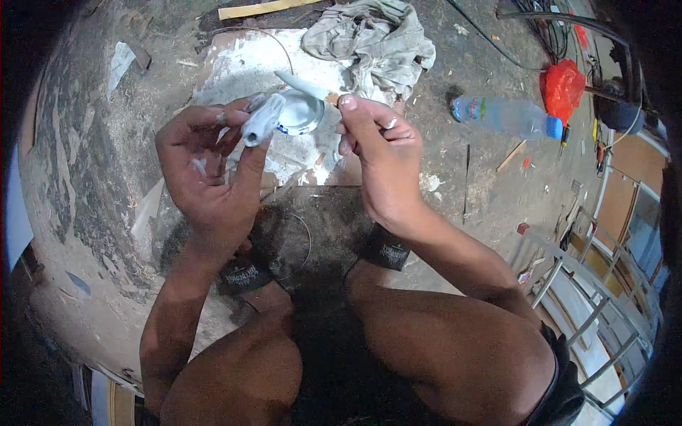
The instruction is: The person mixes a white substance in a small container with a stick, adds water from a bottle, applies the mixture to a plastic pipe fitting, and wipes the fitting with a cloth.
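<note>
My left hand [213, 153] is closed around a small whitish tube-like piece [264, 121], smeared with white paste; a dark round hole shows at its near end. Between the thumb and fingers of my right hand [380, 145] is a thin flat stick [302, 85], coated white along most of its length and brown by my fingers. White smears mark the fingers of both hands. Just beyond and between them, a round white tin lid [301, 113] with a blue-marked rim lies on a white-stained board [245, 60]. The piece and my fingers partly cover the lid.
A crumpled grey cloth [373, 42] lies across the board's far right corner. To the right are a clear plastic bottle [504, 117] on its side, a red plastic bag [563, 89] and dark cables [561, 32]. A metal frame [593, 312] stands at the lower right.
</note>
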Demonstrator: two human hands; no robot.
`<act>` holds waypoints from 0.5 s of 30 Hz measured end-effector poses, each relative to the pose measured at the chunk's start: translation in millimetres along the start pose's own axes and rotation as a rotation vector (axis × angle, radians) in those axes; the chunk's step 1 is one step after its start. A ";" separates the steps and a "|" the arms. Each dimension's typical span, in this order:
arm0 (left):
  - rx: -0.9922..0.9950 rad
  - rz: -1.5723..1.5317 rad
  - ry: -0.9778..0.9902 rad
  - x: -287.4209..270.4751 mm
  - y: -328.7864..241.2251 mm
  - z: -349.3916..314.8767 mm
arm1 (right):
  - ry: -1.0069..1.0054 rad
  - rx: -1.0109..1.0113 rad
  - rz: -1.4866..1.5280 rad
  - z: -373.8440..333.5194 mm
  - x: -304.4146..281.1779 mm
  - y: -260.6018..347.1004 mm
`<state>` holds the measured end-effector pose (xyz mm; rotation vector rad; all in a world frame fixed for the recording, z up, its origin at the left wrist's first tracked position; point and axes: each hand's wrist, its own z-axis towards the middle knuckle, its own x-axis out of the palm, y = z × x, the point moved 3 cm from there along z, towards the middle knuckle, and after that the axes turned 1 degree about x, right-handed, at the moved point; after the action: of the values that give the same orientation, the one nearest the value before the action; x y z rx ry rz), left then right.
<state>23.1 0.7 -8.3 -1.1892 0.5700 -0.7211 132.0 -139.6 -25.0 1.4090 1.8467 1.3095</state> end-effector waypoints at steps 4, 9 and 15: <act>-0.085 0.001 -0.081 2.6 -5.9 -0.6 | 0.051 -0.023 -0.012 -4.9 4.6 1.5; -0.199 0.090 -0.172 -0.1 -8.6 0.2 | 0.119 0.017 -0.006 -12.6 10.1 3.0; -0.239 0.062 -0.224 3.8 -10.8 -0.9 | 0.137 0.056 0.040 -20.3 23.8 18.1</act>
<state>22.8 -4.9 1.8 -1.4466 0.5123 -0.4679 115.4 -125.7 4.0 1.4235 1.9671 1.4157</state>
